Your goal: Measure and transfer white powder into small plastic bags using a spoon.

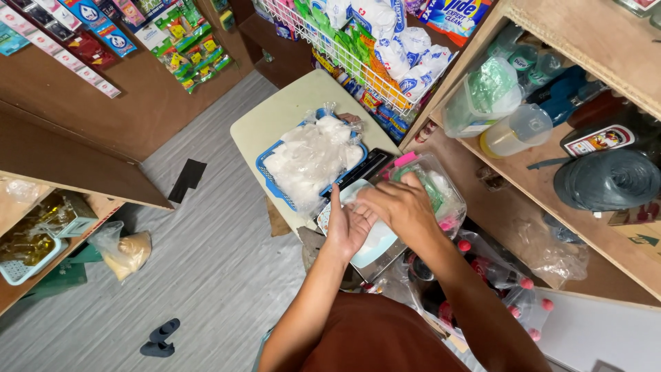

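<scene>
My left hand (346,227) and my right hand (399,203) meet over a small clear plastic bag of white grains (377,235) that lies on the pale pan of a weighing scale (368,256). Both hands pinch the bag's top. Just left of them a blue plastic basket (270,171) holds several filled clear bags of the same white stuff (313,155). It stands on a cream table (275,114). To the right of my right hand a large clear bag with green and pink items (444,186) sits beside the scale.
A white wire rack of packets (358,48) hangs behind the table. Wooden shelves on the right carry a clear jug (516,129), bottles and a dark roll (606,180). Bottles with red caps (513,293) stand below. A bag of brown powder (127,251) and dark slippers (160,339) lie on the floor.
</scene>
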